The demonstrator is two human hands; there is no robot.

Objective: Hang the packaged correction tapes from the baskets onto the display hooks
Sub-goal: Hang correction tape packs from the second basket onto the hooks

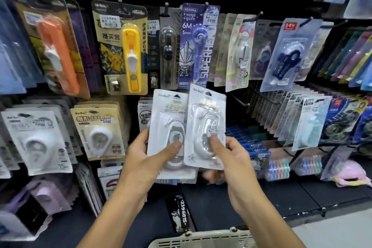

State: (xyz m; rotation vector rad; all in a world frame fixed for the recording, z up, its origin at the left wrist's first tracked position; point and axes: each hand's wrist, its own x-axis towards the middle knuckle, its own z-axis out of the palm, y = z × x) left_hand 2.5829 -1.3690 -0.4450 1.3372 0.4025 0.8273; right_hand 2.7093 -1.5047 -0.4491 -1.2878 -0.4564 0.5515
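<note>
I hold two white blister packs of correction tape up in front of the display wall. My left hand (145, 159) grips the left pack (168, 110), thumb on its blister. My right hand (231, 159) pinches the right pack (207, 112), which overlaps the left one's right edge. Behind and right of the packs a bare black display hook (240, 100) juts out. The rim of a pale plastic basket (201, 239) shows at the bottom edge, below my forearms; its contents are hidden.
Hooks carry a yellow clip pusher pack (122, 46), a purple 6M pen-type tape (198, 46), a blue tape pack (289, 54) and white tape packs at left (38, 141). Rows of packs (302, 119) fill the right. A black shelf ledge (302, 197) runs below.
</note>
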